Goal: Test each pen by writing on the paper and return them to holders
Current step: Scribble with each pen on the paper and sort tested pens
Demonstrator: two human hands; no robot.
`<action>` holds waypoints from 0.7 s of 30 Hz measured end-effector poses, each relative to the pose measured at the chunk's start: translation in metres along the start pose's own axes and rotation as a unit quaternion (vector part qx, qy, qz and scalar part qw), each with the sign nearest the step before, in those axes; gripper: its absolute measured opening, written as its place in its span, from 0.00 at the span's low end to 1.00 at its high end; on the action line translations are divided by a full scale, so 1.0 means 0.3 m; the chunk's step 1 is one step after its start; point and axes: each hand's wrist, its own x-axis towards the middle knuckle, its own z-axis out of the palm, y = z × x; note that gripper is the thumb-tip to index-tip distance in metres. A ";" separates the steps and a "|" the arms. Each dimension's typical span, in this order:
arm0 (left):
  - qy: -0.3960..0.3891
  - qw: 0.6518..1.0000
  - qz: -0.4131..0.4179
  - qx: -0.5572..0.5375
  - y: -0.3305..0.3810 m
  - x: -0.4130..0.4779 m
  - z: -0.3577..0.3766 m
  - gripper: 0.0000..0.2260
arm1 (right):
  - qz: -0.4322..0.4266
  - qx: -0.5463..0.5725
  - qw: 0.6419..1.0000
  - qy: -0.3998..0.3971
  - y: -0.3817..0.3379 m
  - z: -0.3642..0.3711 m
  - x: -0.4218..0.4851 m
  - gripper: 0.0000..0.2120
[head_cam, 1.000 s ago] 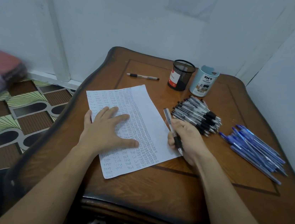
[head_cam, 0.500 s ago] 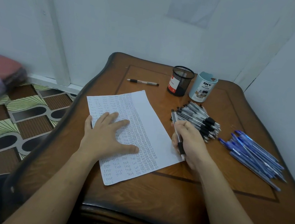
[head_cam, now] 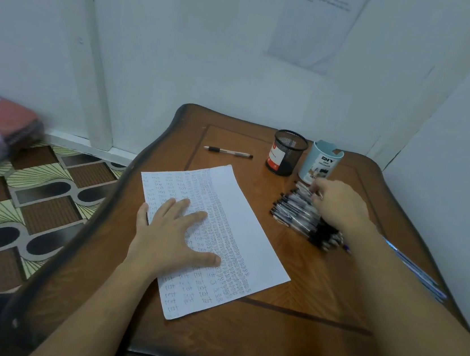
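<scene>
On the brown table (head_cam: 266, 344), the left hand (head_cam: 173, 238) lay flat with fingers spread on the paper (head_cam: 239, 225). Past it, the right hand (head_cam: 340, 205) reached over the pile of black pens (head_cam: 294, 211), its fingertips on them; whether it pinched one was too blurry to tell. Behind stood the black mesh holder (head_cam: 285, 153) and the blue holder (head_cam: 320, 163).

The table (head_cam: 281, 346) is glossy reddish-brown wood. One holder (head_cam: 285, 153) is black mesh, the other holder (head_cam: 320, 163) pale blue. The paper (head_cam: 240, 223) is white.

One head-worn wide-angle view looks forward and down, close over the wooden table (head_cam: 281, 346), toward the wall corner.
</scene>
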 end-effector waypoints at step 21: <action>-0.001 1.000 0.000 -0.012 0.003 -0.007 -0.004 0.45 | -0.047 0.152 0.987 0.032 -0.112 0.038 0.033 0.14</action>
